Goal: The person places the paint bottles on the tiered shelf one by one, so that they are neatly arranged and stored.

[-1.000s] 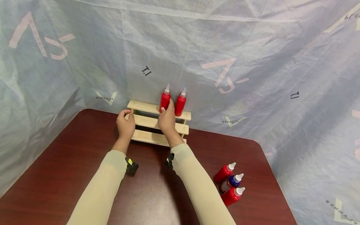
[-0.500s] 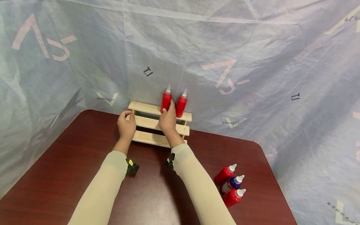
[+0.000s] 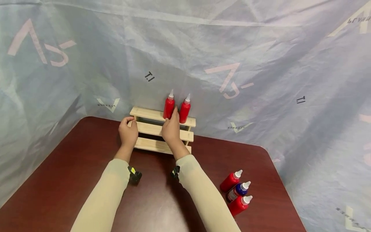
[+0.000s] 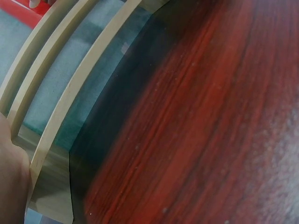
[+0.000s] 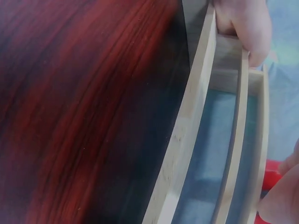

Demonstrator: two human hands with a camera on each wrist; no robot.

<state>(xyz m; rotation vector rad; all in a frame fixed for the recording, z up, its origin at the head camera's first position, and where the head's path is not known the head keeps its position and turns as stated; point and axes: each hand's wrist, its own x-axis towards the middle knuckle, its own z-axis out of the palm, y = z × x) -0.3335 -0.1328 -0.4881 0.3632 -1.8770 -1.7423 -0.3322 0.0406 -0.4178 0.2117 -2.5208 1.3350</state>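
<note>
A three-tier wooden rack (image 3: 150, 129) stands at the back of the table. Its left end is held by my left hand (image 3: 128, 132), whose fingers curl at the edge of the upper tiers; the right wrist view shows those fingers (image 5: 252, 28) over the boards. Two red squeeze bottles with white nozzles stand upright on the top tier. My right hand (image 3: 171, 129) holds the left red squeeze bottle (image 3: 169, 108) low down, thumb in front and fingers along its right side. Those fingers lie between it and the right red bottle (image 3: 185, 112).
Near the table's right side stand two more red bottles, a far one (image 3: 229, 182) and a near one (image 3: 238, 206), with a blue bottle (image 3: 236, 192) between them. A grey printed cloth (image 3: 261, 80) hangs behind the brown table (image 3: 72, 180).
The head view has shifted slightly. My right hand has slid a little lower on the left red squeeze bottle. My left hand stays at the rack's end.
</note>
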